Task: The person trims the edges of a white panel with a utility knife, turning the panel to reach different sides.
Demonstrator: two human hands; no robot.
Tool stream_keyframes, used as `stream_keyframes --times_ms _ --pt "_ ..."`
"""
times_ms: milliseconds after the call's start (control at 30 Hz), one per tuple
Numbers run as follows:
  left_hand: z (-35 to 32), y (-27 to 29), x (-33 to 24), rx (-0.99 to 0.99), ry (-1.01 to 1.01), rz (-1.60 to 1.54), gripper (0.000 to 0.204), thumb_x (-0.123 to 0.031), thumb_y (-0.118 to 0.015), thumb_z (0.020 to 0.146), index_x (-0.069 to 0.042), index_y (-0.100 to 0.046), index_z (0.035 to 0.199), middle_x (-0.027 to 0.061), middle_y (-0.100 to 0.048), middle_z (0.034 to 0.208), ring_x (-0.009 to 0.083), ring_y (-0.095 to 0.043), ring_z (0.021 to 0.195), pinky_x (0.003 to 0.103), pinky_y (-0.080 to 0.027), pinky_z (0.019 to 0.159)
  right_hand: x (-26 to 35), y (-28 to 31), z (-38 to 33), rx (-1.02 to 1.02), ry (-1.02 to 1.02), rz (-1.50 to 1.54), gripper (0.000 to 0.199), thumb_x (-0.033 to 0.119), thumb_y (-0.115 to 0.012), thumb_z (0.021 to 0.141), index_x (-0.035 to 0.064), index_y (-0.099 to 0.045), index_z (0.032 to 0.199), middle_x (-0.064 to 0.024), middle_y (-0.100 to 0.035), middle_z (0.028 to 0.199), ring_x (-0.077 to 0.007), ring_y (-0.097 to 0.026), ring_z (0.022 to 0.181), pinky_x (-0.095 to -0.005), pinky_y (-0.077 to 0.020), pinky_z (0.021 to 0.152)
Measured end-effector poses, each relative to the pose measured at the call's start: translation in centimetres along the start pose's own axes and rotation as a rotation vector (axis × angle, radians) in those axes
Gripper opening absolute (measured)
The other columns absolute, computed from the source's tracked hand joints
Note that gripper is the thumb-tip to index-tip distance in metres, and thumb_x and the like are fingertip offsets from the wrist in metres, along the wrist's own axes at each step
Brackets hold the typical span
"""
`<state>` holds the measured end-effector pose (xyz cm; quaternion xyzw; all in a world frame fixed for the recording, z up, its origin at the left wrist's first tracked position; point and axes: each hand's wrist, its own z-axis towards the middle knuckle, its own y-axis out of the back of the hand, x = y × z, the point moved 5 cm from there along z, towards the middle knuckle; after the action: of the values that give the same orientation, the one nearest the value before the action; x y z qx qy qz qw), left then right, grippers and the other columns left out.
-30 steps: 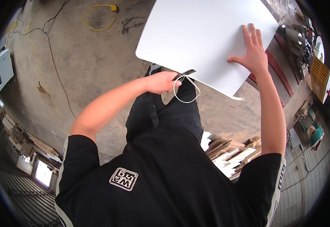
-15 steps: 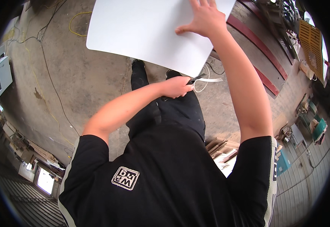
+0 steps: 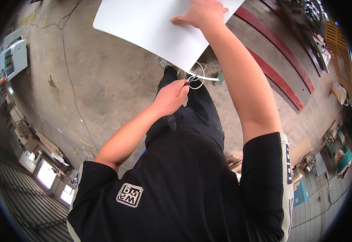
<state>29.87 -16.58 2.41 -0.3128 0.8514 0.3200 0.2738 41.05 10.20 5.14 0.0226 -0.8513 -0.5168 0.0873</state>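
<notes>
A large white panel (image 3: pixel 151 32) with rounded corners reaches down from the top edge of the view. My right hand (image 3: pixel 206 14) lies on its face with thumb and fingers spread; the fingertips run toward the top edge. Below the panel's near corner, my left hand (image 3: pixel 171 97) is closed around a slim dark-handled tool (image 3: pixel 189 80), whose exact kind I cannot make out. From that corner a narrow white strip (image 3: pixel 208 78) hangs off in loops, crossing the tool's tip.
My legs and shoes stand on the concrete floor (image 3: pixel 111 68) under the panel. Curved dark red bars (image 3: pixel 270 72) lie to the right, near a yellow slotted plate (image 3: pixel 337 52). Black and yellow cables (image 3: pixel 69 64) run along the floor at left. A small green object (image 3: pixel 219 79) sits beside my foot.
The panel, both hands and the strip now appear farther left, and the panel sits higher in view. The surroundings have shifted too. Both hands keep their hold and contact.
</notes>
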Motion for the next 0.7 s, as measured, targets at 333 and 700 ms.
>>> stream_keyframes --times_ms 333,700 --pt "-0.2 2.0 0.5 -0.012 0.311 -0.209 0.040 -0.036 -0.056 0.115 -0.003 -0.068 0.135 0.0107 -0.066 0.071 0.0201 -0.064 0.051 0.039 -0.053 0.056 -0.2 0.3 -0.3 -0.041 0.044 -0.046 0.130 0.084 -0.082 0.075 0.0135 -0.033 0.173 -0.0211 -0.028 0.180 -0.0529 -0.028 0.163 -0.0661 -0.0573 0.105" --pt "-0.6 1.7 0.5 -0.061 0.344 -0.060 0.043 -0.035 -0.058 0.113 -0.001 -0.069 0.136 0.0243 -0.077 0.109 0.0436 -0.073 0.107 0.049 -0.056 0.092 -0.8 1.0 -0.2 0.027 0.042 0.059 0.129 0.074 -0.085 0.078 0.0105 -0.027 0.175 -0.0225 -0.021 0.182 -0.0538 -0.021 0.165 -0.0735 -0.0487 0.114"
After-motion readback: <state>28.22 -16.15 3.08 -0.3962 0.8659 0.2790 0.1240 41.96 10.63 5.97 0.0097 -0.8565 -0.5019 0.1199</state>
